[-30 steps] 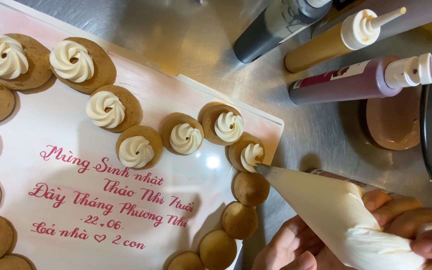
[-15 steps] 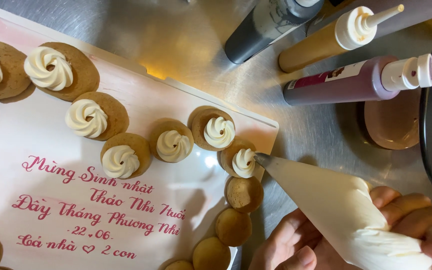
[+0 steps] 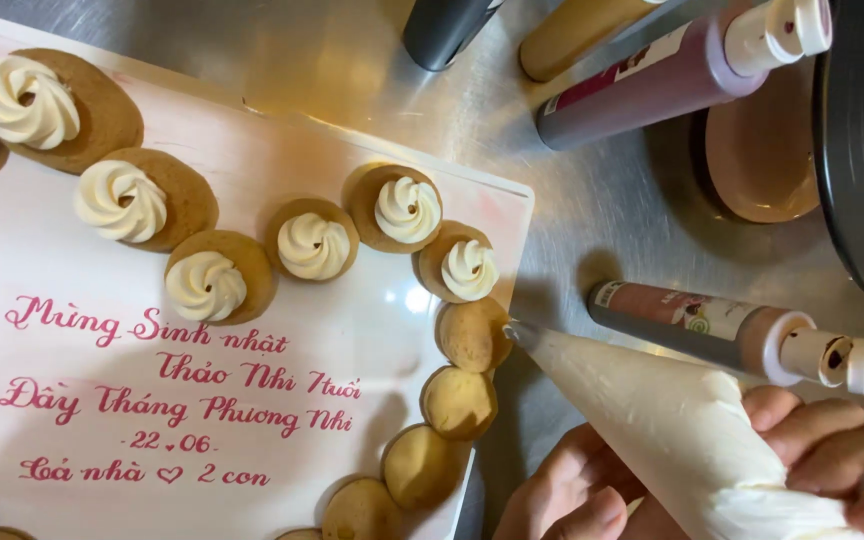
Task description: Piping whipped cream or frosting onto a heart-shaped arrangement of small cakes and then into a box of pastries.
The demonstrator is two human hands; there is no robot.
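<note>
Now my right hand (image 3: 832,450) is clamped round the piping bag (image 3: 672,430) and my left hand (image 3: 567,495) cups it from below — its tip has swung off the last cream swirl (image 3: 469,268) to beside the next bare cookie (image 3: 472,335).

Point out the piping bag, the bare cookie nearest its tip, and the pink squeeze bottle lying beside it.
piping bag (image 3: 652,420), head view, middle of the cream-filled cone.
bare cookie (image 3: 472,335), head view, centre of its top.
pink squeeze bottle (image 3: 712,322), head view, middle of its body.
</note>
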